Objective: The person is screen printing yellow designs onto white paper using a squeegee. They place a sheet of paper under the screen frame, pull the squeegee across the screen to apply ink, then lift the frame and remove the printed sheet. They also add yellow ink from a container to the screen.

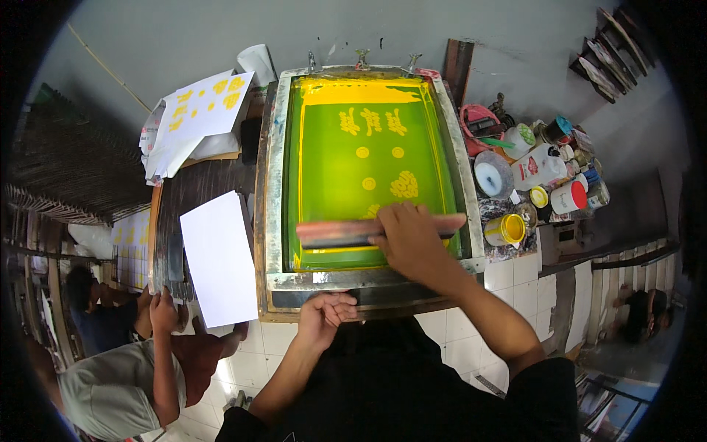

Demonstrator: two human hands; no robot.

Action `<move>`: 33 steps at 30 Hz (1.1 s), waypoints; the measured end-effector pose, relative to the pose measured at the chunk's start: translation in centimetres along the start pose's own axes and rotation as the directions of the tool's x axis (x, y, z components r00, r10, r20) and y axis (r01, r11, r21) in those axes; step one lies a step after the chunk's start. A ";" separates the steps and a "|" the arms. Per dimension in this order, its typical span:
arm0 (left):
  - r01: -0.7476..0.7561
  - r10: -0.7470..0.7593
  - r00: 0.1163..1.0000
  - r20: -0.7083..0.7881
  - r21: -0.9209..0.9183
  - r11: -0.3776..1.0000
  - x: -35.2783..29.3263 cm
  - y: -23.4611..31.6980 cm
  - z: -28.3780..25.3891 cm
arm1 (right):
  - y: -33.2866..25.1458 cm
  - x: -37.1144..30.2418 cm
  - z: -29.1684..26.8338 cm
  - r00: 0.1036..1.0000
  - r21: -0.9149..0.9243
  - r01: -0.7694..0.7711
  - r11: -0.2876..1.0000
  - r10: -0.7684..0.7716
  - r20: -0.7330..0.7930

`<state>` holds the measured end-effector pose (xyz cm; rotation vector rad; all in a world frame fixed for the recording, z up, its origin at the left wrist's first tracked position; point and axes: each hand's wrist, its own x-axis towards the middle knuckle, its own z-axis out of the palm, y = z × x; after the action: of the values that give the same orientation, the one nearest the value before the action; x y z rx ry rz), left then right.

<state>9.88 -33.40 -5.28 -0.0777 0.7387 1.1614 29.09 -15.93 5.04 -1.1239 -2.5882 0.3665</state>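
A screen-printing frame (pixel 277 184) with a green mesh (pixel 331 169) lies in front of me, yellow ink spread along its far end and yellow motifs showing in the mesh. My right hand (pixel 412 239) grips a long squeegee (pixel 335 233) from above, near its right part. The squeegee lies crosswise over the near part of the mesh and is slightly blurred. My left hand (pixel 329 317) is by the near edge of the printing table (pixel 294 300), its fingers curled in and nothing visible in them.
White paper (pixel 219 258) is stacked left of the frame; printed sheets (pixel 199 110) lie farther back. At right stand an open yellow ink tub (pixel 505 230), a white bowl (pixel 492 177) and several bottles and jars. Co-workers are at the left, one in a grey shirt (pixel 118 390).
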 end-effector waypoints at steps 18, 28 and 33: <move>0.298 0.660 0.698 0.278 0.725 -0.621 10.4 12.6 7.9 | -5.6 12.7 -27.6 0.866 -0.009 0.027 1.000 -0.028 -0.499; -0.077 0.568 0.819 -0.080 0.966 0.248 -1.0 21.5 -6.3 | -3.7 19.8 -29.6 0.750 -0.152 -0.037 0.988 -0.073 -0.657; 0.054 0.789 0.576 -0.215 0.973 0.226 -11.5 25.7 -10.2 | -3.2 21.1 -29.7 0.742 -0.203 -0.021 0.979 -0.120 -0.659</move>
<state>-19.23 -35.99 1.36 0.8024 2.2374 0.9916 24.05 0.98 37.13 -0.9974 -2.0145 -0.2864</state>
